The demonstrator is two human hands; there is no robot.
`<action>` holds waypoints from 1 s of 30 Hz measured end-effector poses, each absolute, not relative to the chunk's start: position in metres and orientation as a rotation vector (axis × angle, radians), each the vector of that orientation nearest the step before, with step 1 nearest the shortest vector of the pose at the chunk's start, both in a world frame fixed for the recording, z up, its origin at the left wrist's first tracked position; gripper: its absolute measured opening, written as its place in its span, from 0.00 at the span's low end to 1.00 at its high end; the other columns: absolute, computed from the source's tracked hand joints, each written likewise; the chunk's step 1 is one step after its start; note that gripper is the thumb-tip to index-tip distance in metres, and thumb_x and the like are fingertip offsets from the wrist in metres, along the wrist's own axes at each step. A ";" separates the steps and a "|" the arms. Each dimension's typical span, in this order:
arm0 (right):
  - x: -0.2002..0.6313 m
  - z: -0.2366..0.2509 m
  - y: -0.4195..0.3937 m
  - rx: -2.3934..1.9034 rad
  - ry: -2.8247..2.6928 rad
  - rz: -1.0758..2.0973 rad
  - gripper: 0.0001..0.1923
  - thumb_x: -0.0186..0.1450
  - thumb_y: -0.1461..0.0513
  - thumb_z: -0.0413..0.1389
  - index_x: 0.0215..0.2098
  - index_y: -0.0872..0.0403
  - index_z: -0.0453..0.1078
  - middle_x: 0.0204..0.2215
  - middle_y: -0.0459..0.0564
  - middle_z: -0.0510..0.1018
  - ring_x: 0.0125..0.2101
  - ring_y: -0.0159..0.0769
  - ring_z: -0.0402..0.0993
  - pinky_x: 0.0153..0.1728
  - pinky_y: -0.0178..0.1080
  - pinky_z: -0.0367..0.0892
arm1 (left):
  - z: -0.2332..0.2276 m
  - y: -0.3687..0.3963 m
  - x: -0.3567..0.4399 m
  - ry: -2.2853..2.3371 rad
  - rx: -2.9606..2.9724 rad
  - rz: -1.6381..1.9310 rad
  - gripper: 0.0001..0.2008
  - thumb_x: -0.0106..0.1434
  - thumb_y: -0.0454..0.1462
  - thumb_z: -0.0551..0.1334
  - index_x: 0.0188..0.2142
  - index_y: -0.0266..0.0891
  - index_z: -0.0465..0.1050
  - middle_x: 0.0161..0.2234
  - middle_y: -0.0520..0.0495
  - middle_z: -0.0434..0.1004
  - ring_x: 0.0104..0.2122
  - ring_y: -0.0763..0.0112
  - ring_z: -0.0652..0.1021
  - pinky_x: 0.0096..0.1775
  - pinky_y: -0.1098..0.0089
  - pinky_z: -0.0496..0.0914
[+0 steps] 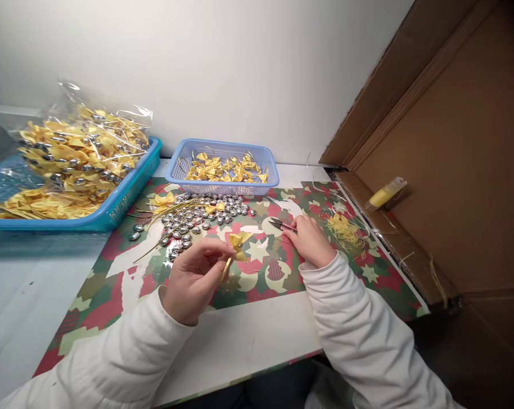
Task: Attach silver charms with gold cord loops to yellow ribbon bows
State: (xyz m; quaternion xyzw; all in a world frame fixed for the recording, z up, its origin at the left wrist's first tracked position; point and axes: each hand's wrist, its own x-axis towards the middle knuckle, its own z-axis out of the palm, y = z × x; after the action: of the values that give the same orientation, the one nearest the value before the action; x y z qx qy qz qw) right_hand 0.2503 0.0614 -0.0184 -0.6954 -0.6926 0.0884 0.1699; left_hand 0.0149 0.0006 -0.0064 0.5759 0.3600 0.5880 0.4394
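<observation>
My left hand pinches a yellow ribbon bow, raised over the patterned sheet near the middle. To the right, the fingers of my right hand are closed around small dark scissors, whose points face left; how far the blades part is hard to see. Just beyond my left hand lies a spread of shiny silver bells. Another yellow bow rests among them, and gold cords with bows lie at their left.
A light blue basket of yellow bows stands at the back. At left, a blue basket carries bagged bows with bells. Yellow cord scraps lie at right, beside a cardboard wall with a yellow tube.
</observation>
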 end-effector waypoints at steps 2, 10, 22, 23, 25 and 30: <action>0.246 -0.016 0.060 -1.866 -1.932 0.316 0.09 0.64 0.59 0.56 0.30 0.52 0.60 0.30 0.50 0.74 0.32 0.39 0.71 0.31 0.39 0.64 | -0.007 0.001 0.014 0.950 1.441 1.466 0.03 0.58 0.33 0.64 0.28 0.41 0.75 0.18 0.54 0.69 0.15 0.78 0.67 0.16 0.76 0.65; 0.215 0.010 0.026 -1.043 -1.998 0.633 0.10 0.68 0.55 0.50 0.33 0.52 0.65 0.18 0.39 0.63 0.19 0.28 0.60 0.22 0.33 0.56 | -0.010 -0.001 0.016 1.119 1.434 1.392 0.06 0.57 0.31 0.61 0.28 0.40 0.77 0.16 0.56 0.70 0.14 0.78 0.68 0.15 0.77 0.63; 0.211 0.002 0.024 -1.121 -2.113 0.291 0.11 0.64 0.56 0.54 0.30 0.54 0.72 0.21 0.44 0.77 0.22 0.30 0.71 0.23 0.32 0.56 | -0.015 -0.001 0.013 1.193 1.846 1.406 0.08 0.59 0.29 0.59 0.30 0.39 0.77 0.19 0.54 0.74 0.19 0.76 0.73 0.23 0.75 0.68; 0.211 0.002 0.024 -1.119 -2.120 0.276 0.11 0.64 0.56 0.54 0.30 0.54 0.72 0.21 0.44 0.77 0.22 0.29 0.71 0.23 0.32 0.55 | -0.014 -0.001 0.013 1.200 1.880 1.402 0.08 0.59 0.29 0.59 0.30 0.38 0.77 0.19 0.54 0.74 0.19 0.76 0.73 0.23 0.75 0.68; 0.211 0.001 0.024 -1.117 -2.141 0.258 0.12 0.64 0.55 0.54 0.29 0.54 0.72 0.21 0.44 0.76 0.21 0.29 0.69 0.22 0.32 0.55 | -0.013 -0.001 0.013 1.207 1.944 1.398 0.08 0.59 0.29 0.59 0.29 0.38 0.77 0.19 0.54 0.74 0.19 0.76 0.73 0.24 0.75 0.68; 0.210 0.000 0.024 -1.123 -2.140 0.227 0.13 0.64 0.56 0.54 0.26 0.55 0.71 0.18 0.43 0.72 0.19 0.28 0.64 0.22 0.33 0.54 | -0.012 -0.002 0.013 1.217 2.002 1.398 0.08 0.59 0.30 0.59 0.29 0.39 0.77 0.20 0.54 0.76 0.20 0.75 0.73 0.25 0.74 0.68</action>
State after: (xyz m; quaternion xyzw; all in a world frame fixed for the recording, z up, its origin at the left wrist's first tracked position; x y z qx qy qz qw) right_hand 0.2102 0.0240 -0.0003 -0.4333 -0.8259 0.0875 0.3498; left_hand 0.0128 -0.0015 -0.0120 0.7183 0.4365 0.5014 0.2052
